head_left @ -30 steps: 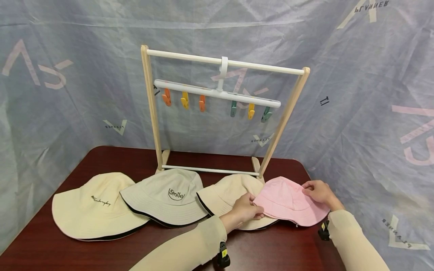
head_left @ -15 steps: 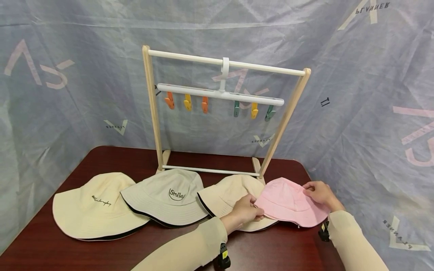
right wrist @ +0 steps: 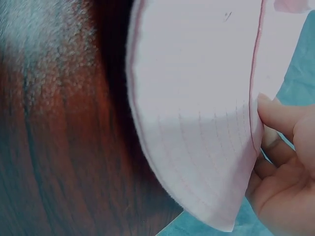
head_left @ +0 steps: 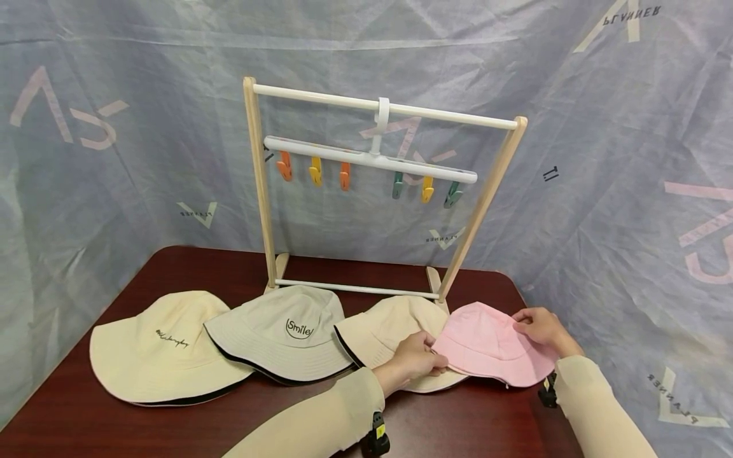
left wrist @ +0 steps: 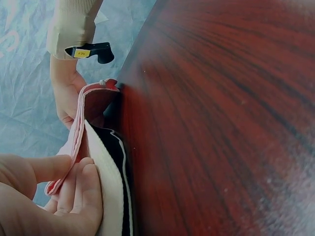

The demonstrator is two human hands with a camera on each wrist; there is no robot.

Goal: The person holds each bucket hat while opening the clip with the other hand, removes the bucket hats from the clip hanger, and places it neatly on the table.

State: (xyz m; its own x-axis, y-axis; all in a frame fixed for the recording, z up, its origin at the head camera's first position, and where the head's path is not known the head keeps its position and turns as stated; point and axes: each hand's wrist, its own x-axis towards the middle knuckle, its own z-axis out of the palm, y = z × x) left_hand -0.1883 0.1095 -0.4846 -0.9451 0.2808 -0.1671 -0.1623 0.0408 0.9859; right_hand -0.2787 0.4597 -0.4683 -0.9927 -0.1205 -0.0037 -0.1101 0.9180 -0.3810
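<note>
A pink bucket hat (head_left: 487,340) lies at the right of the table, its left brim overlapping a cream bucket hat (head_left: 380,327) with a dark underside. My left hand (head_left: 413,357) pinches the pink brim's left edge between thumb and fingers; in the left wrist view the backs of those fingers lie against the cream brim (left wrist: 109,179). On the opposite side, my right hand (head_left: 541,327) holds the pink hat where crown and brim meet, thumb on top, as the right wrist view shows the stitched brim (right wrist: 197,142). The right fingertips are hidden beneath the fabric.
Further left lie a grey "Smile" bucket hat (head_left: 286,337) and a pale yellow one (head_left: 166,350). Behind them stands a wooden rack (head_left: 260,184), from which a white hanger (head_left: 343,154) with several coloured clips (head_left: 315,172) hangs. Grey cloth (head_left: 624,254) surrounds the table (head_left: 189,267).
Both hands keep their hold on the pink hat, which has shifted very slightly to the right and nearer. The hanger sways a little on its rail. The other hats stay put.
</note>
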